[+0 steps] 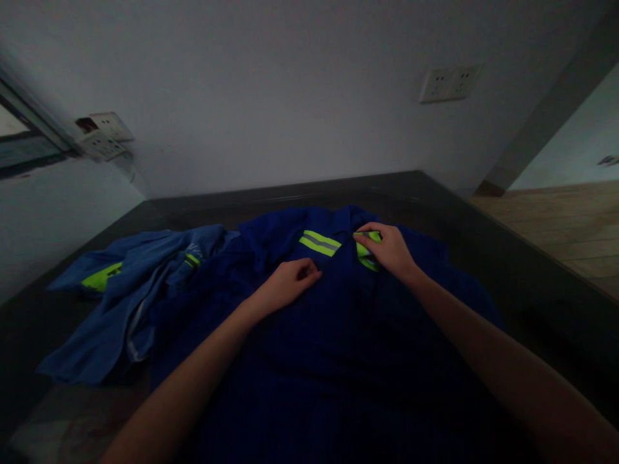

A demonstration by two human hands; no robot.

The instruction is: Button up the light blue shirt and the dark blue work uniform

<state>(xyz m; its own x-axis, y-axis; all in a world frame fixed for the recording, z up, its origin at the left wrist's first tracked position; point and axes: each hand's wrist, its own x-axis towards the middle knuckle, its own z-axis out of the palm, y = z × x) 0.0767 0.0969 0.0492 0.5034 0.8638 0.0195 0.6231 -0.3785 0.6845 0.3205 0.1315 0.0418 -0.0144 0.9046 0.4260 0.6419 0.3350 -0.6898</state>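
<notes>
Your right hand, at about 3 o'clock from the middle of the view, has its thumb and forefinger closed on the edge of a right-hand reflective strip, yellow-green and partly covered by the fingers. Your left hand, at about 7 o'clock, lies over the cloth with its fingers curled and its thumb near the fingertips; you cannot tell from here whether any fabric is caught between them.

Beneath both hands is the dark blue garment, spread from the middle of the view down towards 6 o'clock, where its folds sink into shadow. Between your hands, just above the left one, a left-hand reflective strip shows in full, yellow-green with a grey band along it.

Between 8 and 9 o'clock, a lighter blue garment lies rumpled beside the dark one, with yellow-green patches of its own. Both garments rest on a dark table, whose far edge meets a pale wall.

Further out, you have a pair of sockets at 2 o'clock, more wall outlets at 10 o'clock, and wood-look flooring at 3 o'clock.
</notes>
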